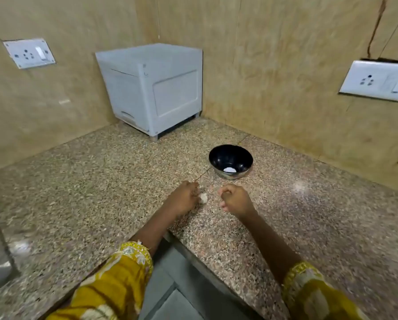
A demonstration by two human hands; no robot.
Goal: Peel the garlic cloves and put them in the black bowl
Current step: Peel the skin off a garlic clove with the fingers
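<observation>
Currently my left grip (184, 199) clamps the garlic (203, 198) against the table (309, 215), near the black bowl (218, 158), which holds one white clove (229, 169). My right grip (236, 199) is curled just beside the garlic; I cannot tell whether it pinches skin. Procedure: steady the garlic, catch a loose skin edge, strip it off cleanly.

Gripping white garlic (203, 198) on the counter (101, 181) with left hand (184, 199), right hand (236, 200) curled just beside, black bowl (218, 156) near.
</observation>
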